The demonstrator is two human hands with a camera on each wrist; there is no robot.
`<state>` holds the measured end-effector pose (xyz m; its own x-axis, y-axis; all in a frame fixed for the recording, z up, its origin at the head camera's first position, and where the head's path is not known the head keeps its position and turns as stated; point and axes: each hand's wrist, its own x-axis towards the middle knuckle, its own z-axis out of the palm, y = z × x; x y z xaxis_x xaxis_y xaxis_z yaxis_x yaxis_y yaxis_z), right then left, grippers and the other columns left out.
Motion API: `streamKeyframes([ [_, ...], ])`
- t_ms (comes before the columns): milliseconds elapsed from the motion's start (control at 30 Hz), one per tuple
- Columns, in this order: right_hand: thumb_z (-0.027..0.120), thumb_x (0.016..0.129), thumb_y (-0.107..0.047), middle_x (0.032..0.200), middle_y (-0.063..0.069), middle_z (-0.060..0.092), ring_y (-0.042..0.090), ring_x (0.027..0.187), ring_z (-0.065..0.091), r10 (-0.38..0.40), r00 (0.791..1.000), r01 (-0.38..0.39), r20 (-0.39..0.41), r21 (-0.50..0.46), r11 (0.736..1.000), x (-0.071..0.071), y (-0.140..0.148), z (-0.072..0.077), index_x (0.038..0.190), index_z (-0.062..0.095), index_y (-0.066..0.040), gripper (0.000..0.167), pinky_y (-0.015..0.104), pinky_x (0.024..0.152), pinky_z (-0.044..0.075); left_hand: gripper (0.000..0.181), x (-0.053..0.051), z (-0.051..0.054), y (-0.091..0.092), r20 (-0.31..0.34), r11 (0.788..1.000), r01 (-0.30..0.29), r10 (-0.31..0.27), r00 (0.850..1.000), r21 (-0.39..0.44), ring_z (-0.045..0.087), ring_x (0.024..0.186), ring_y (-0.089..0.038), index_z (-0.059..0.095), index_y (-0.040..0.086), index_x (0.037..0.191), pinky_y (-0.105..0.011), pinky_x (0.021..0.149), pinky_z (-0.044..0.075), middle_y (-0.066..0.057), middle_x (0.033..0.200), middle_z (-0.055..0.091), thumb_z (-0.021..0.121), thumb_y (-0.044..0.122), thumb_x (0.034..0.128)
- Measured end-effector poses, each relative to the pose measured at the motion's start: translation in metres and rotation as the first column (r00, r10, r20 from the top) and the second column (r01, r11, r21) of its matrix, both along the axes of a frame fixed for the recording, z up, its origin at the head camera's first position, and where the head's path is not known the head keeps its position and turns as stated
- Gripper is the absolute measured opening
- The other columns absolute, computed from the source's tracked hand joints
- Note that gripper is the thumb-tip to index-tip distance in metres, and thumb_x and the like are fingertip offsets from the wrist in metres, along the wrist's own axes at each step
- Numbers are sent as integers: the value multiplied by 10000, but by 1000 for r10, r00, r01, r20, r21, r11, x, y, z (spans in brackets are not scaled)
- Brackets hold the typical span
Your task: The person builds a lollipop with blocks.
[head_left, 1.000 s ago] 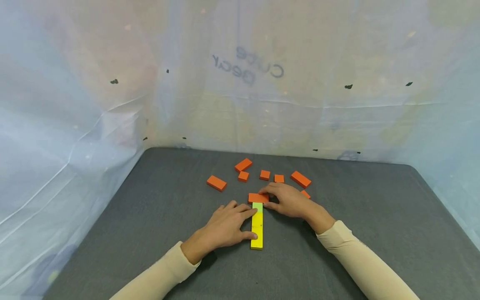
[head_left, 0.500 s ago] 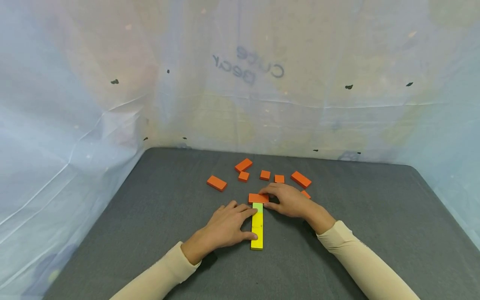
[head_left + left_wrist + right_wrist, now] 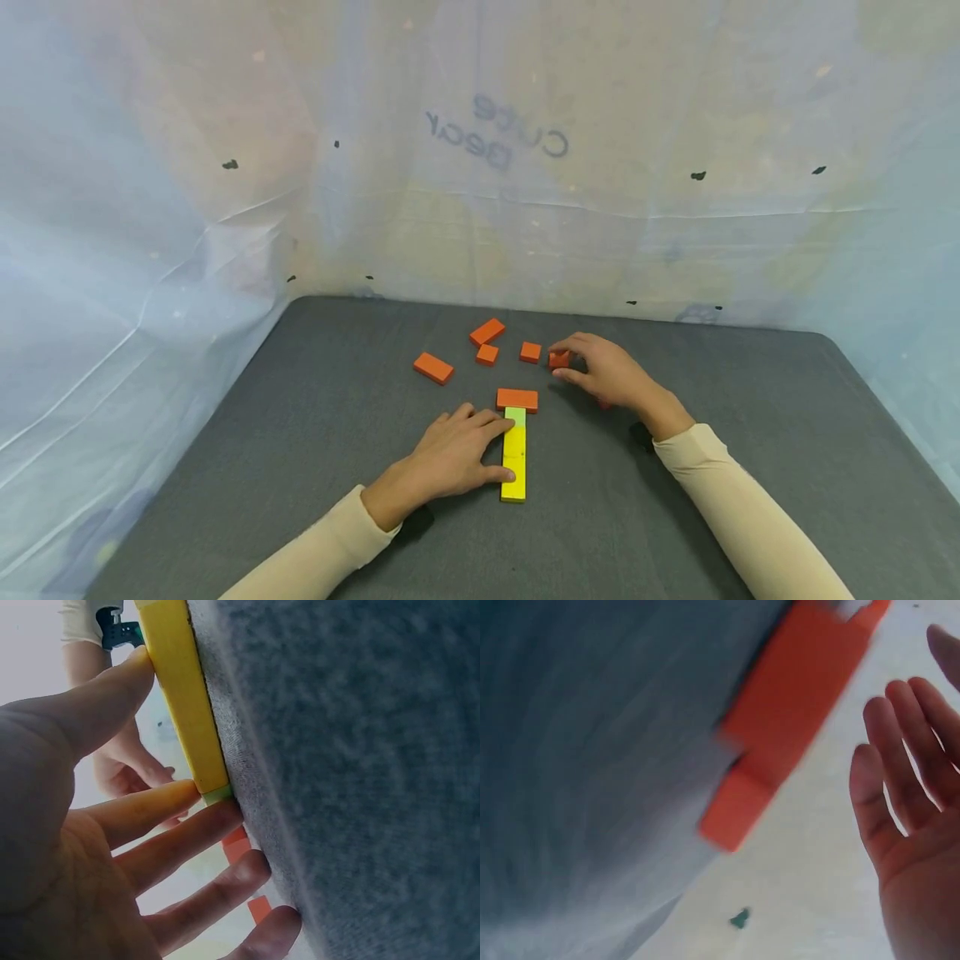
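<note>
A yellow bar (image 3: 516, 457) lies on the table with a light green end piece (image 3: 516, 412) at its far end. Across that end sits a flat orange block (image 3: 517, 400), making a T. My left hand (image 3: 453, 454) rests beside the bar, thumb and index fingertips touching it; the left wrist view shows the fingers nearly straight along the yellow bar (image 3: 184, 697). Farther right, my right hand (image 3: 617, 377) reaches over a small orange block (image 3: 557, 361), thumb and fingers apart around it. In the right wrist view the fingers of the right hand (image 3: 922, 810) are spread, with nothing between them.
Beyond the T lie a small orange block (image 3: 530, 352), another small one (image 3: 487, 355), a longer orange block (image 3: 487, 332) and one to the left (image 3: 433, 367). An orange block (image 3: 604, 404) peeks out under the right hand. A plastic sheet (image 3: 480, 208) hangs behind the grey table (image 3: 360, 333).
My right hand has left the orange crosspiece and moved away and to the right, to the small orange block, covering a longer orange block there. My left hand has stayed on the yellow bar.
</note>
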<state>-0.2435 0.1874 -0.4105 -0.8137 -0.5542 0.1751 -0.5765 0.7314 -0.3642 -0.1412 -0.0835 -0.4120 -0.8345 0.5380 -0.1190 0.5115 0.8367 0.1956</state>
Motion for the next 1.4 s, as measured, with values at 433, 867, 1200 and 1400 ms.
streamKeyframes([
  [433, 695, 934, -349, 1333, 121, 621, 346, 1253, 547, -25, 997, 21, 77, 51, 998, -19, 24, -10, 1342, 618, -95, 488, 556, 1040, 433, 734, 3, -7, -1, 0, 1000, 22, -22, 1000, 0, 502, 1157, -175, 488, 288, 1473, -456, 890, 464, 77, 1422, 543, 654, 641, 852],
  [867, 711, 924, -334, 1326, 110, 628, 345, 1231, 551, 7, 991, -2, 134, -42, 999, -30, 23, -7, 1313, 645, -115, 452, 576, 1036, 415, 737, 3, -5, -3, 9, 1000, 11, -11, 1000, 24, 499, 1164, -170, 482, 290, 1477, -453, 885, 451, 80, 1420, 543, 659, 635, 850],
  [1200, 699, 928, -363, 1316, 105, 649, 350, 1226, 559, 25, 997, -31, 74, 85, 996, -33, 15, -14, 1301, 661, -136, 438, 617, 1054, 365, 736, 3, -5, -6, 2, 1000, -2, 2, 1000, 12, 498, 1163, -173, 484, 294, 1476, -449, 868, 449, 78, 1415, 548, 657, 637, 848],
  [1400, 707, 923, -346, 1314, 106, 650, 338, 1216, 573, 7, 997, -11, 71, 56, 998, -31, 19, -13, 1306, 657, -128, 443, 601, 1049, 378, 732, 0, -5, -4, -11, 1000, 16, -16, 1000, 19, 501, 1151, -171, 487, 291, 1474, -436, 850, 452, 80, 1411, 549, 657, 635, 850],
])
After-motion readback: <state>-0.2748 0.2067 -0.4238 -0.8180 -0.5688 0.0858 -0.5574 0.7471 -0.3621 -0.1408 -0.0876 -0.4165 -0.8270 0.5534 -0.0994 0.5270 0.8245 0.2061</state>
